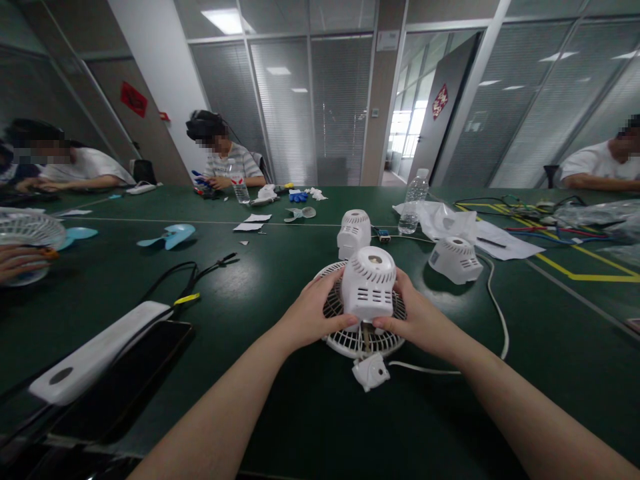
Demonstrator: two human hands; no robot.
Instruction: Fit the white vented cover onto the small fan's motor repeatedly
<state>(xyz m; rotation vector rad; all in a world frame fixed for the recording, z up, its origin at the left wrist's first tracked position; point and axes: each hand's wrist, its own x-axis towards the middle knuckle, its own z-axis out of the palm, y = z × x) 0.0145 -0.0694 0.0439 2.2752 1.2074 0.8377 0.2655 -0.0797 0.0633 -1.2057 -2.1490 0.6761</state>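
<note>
Nearest, a white piece (371, 373) and the cord (425, 369); then left hand (317, 310) and right hand (419, 312) clasp the housing (370, 283) from both sides, above the grille (343, 343). Uneven squeezing could tip it; a snagged cord could tug. Beyond stands the rear housing (354, 230).

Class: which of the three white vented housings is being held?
The frontmost housing, between the left hand and right hand above the round grille; no hand touches the rear housing or the right-side housing.
</note>
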